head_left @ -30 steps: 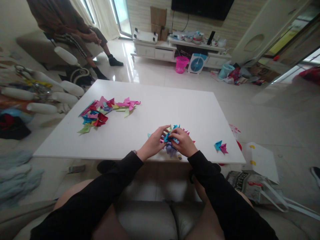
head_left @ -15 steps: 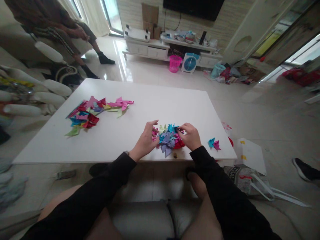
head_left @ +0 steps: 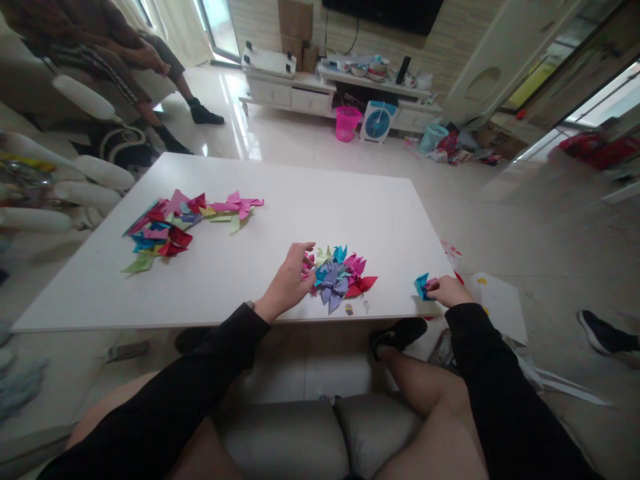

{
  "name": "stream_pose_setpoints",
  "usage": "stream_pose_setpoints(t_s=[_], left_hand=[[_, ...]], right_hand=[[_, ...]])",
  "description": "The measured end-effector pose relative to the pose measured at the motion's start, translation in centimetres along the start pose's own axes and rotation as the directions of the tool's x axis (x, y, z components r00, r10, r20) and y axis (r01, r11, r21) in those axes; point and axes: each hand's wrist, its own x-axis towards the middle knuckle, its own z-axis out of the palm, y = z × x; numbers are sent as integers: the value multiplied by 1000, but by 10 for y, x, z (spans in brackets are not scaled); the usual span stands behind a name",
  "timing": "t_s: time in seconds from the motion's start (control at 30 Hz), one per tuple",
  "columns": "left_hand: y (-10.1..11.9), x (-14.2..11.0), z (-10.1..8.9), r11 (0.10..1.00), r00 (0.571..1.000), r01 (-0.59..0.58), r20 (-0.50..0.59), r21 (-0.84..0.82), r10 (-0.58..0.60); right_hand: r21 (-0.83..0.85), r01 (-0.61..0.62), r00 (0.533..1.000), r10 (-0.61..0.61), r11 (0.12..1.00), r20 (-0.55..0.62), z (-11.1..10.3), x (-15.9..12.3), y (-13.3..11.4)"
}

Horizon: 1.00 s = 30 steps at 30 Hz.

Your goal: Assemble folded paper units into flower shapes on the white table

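Note:
A cluster of folded paper pieces (head_left: 333, 283) in purple, blue, pink, red and pale green lies near the table's front edge. At its left side rests my left hand (head_left: 287, 280), the fingers curved and apart around a pink piece at the rim; whether they press on it is hard to see. My right hand (head_left: 450, 291) is at the table's right end, fingertips closed on a small pink folded paper piece (head_left: 431, 285). Touching or just beside that is a blue folded paper piece (head_left: 421, 287). Two tiny flat items (head_left: 349, 309) lie just in front of the cluster.
Another heap of coloured folded paper (head_left: 165, 230) lies on the left of the white table (head_left: 300, 193), with a pink piece (head_left: 240, 203) beside it. A seated person (head_left: 145, 60) is at the back left. A bag and white box (head_left: 500, 307) stand off the right edge.
My right hand has left the cluster and moved right to the two small paper pieces, closing on the pink one. My left hand has stayed at the cluster. The view has shifted slightly.

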Motion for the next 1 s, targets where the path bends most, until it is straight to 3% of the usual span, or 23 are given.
stream_pose_setpoints(t_s=[0.2, 0.5, 0.73, 1.0], left_hand=[[0, 3, -2, 1000, 1000, 11, 14, 24, -11], [1, 2, -7, 999, 1000, 8, 24, 38, -9], [3, -2, -10, 998, 999, -13, 40, 58, 10], [1, -2, -11, 996, 998, -14, 62, 86, 8]], right_hand=[[-31, -14, 1000, 14, 999, 2, 14, 6, 6], [-60, -65, 995, 60, 996, -76, 11, 13, -7], [-66, -58, 998, 59, 996, 20, 10, 12, -13], [-63, -148, 987, 144, 987, -73, 17, 18, -13]])
